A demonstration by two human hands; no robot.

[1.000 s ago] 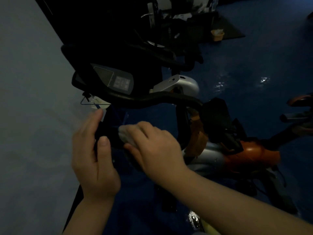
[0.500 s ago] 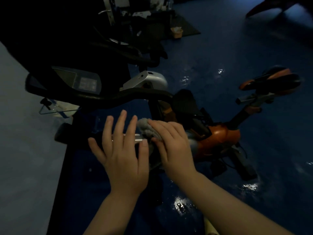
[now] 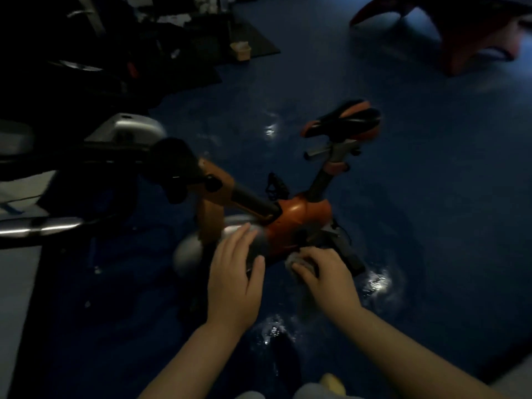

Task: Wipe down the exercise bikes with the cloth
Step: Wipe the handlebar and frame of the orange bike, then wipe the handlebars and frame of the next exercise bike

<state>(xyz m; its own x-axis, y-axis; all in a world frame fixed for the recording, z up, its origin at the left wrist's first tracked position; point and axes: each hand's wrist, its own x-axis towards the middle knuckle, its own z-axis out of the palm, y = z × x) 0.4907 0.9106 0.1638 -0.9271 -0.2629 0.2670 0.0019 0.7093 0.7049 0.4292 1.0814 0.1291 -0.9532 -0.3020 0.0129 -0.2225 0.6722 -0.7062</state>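
Orange exercise bike (image 3: 296, 223) seemingly mid-wipe: right hand (image 3: 325, 276) clutches pale crumpled cloth (image 3: 295, 262) low down; left hand (image 3: 234, 279) open; saddle (image 3: 345, 118) untouched.

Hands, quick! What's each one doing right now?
Left hand: open, fingers spread, holding nothing.
Right hand: fingers closed on the cloth, down by the orange bike.

Dim room. Glossy dark blue floor (image 3: 431, 197) with scattered light reflections. Pale wall (image 3: 14, 283) at left. Black mat (image 3: 259, 41) far back; small tan container (image 3: 240, 50) on it.
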